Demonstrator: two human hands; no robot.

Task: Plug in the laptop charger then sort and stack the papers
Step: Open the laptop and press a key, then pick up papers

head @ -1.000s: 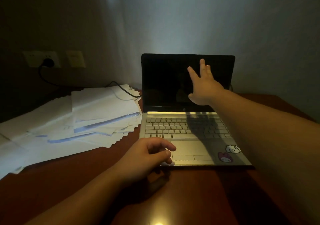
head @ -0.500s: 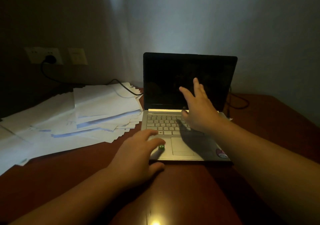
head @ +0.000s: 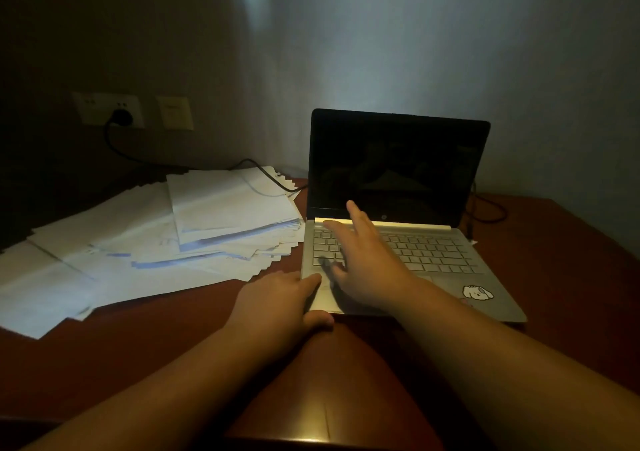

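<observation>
Sitting open w/ a dark screen on the desk, the laptop has the left hand holding its front corner & the right hand, fingers spread, over the keys, so I think the charger step looks done & the messy papers beside it need stacking next.

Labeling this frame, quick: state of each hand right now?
Left hand: grips the laptop at its front left corner.
Right hand: open, fingers spread over the keyboard, holding nothing.
</observation>
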